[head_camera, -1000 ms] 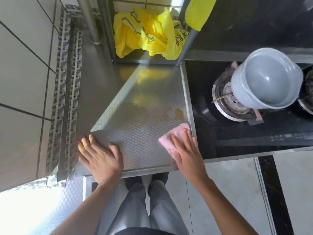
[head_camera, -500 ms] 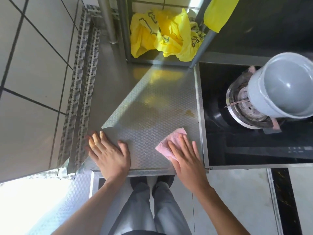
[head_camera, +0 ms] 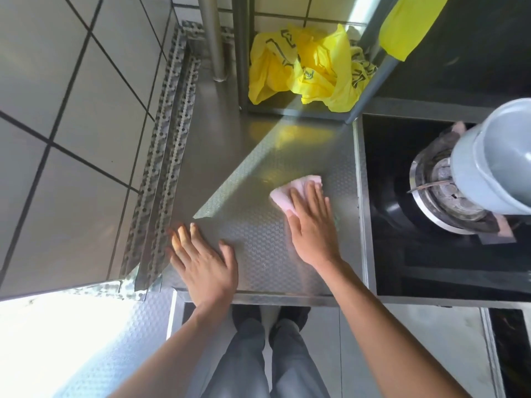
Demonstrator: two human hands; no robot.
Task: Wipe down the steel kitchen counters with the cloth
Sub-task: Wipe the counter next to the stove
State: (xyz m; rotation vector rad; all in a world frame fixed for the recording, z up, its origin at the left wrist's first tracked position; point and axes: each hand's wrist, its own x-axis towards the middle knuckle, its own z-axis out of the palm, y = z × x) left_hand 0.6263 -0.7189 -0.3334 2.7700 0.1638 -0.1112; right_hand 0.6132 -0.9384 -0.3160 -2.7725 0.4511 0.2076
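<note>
The embossed steel tabletop [head_camera: 258,239] lies beside a black stove [head_camera: 431,254]. Black print on the yellow bag [head_camera: 310,67] is unreadable. Left hand [head_camera: 201,262] rests flat, fingers spread. Right hand [head_camera: 311,225] presses the pink cloth [head_camera: 290,191] flat, fingers straight.

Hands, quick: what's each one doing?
Left hand: open, flat on the steel counter.
Right hand: open, straight fingers pressing the pink cloth.
</note>
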